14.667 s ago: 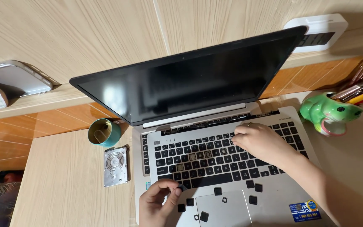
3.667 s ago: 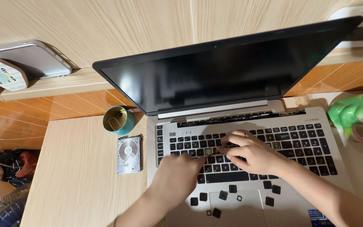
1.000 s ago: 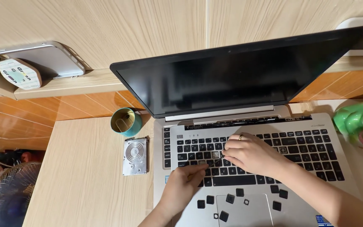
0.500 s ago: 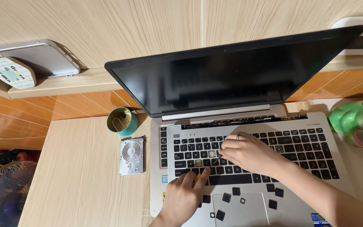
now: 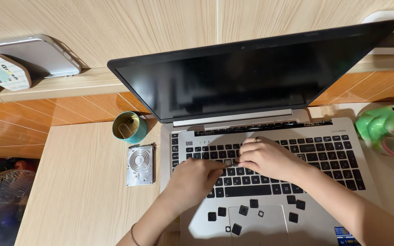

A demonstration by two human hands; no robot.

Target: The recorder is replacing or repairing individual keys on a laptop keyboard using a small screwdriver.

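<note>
Hands (image 5: 192, 177) (image 5: 265, 157) knuckles-up, fingertips meeting on keyboard (image 5: 324, 157)

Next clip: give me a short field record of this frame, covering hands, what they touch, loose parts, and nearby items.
left hand: on laptop keyboard, fingers at a middle key row
right hand: on the same rows, fingertips meeting the left hand's
loose keycaps: scattered on palm rest, around touchpad
screen: dark
left of laptop: hard drive, teal cup
right: green figurine
</note>
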